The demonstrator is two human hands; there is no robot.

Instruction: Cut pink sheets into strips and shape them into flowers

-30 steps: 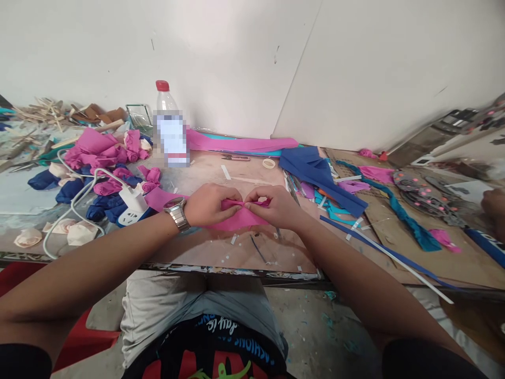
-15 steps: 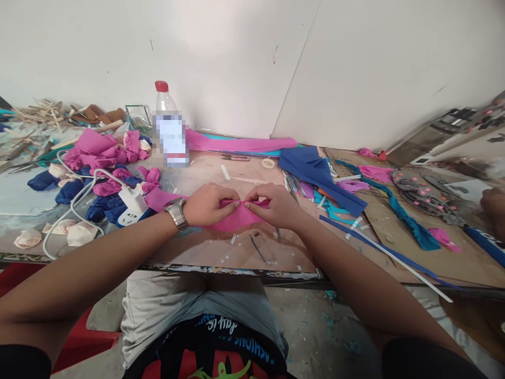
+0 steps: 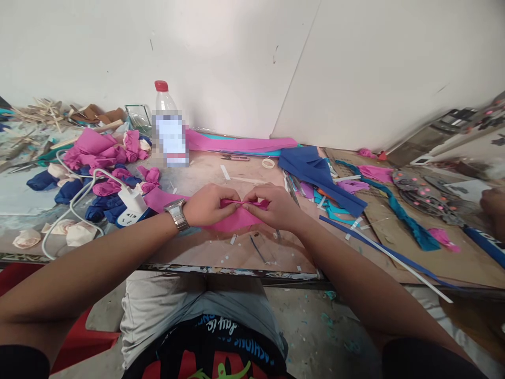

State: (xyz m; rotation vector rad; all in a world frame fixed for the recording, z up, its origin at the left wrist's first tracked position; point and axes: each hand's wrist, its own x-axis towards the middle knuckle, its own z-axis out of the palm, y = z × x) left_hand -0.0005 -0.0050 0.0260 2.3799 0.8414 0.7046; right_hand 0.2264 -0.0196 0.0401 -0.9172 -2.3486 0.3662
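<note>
Both hands pinch the upper edge of a pink strip of paper or cloth (image 3: 236, 221) above the middle of the table. My left hand (image 3: 207, 205), with a metal watch (image 3: 178, 215) on its wrist, grips the strip between thumb and fingers. Close beside it, my right hand (image 3: 272, 205) pinches the same folded edge, the thumbs nearly meeting. The strip hangs below the hands, and its other end runs left behind the watch wrist. Fingers cover part of the fold.
Rolled pink and blue flowers (image 3: 94, 150) lie at left near a white charger (image 3: 133, 200) and cable. A phone (image 3: 171, 139) leans on a bottle (image 3: 162, 95). Small snips (image 3: 235, 157), a tape roll (image 3: 268, 163) and blue strips (image 3: 311, 168) lie beyond. Another person's hand (image 3: 493, 202) shows at far right.
The right thumb and fingertips have shifted slightly along the pink edge, and the fold between the hands looks a little different. Everything else stays in place.
</note>
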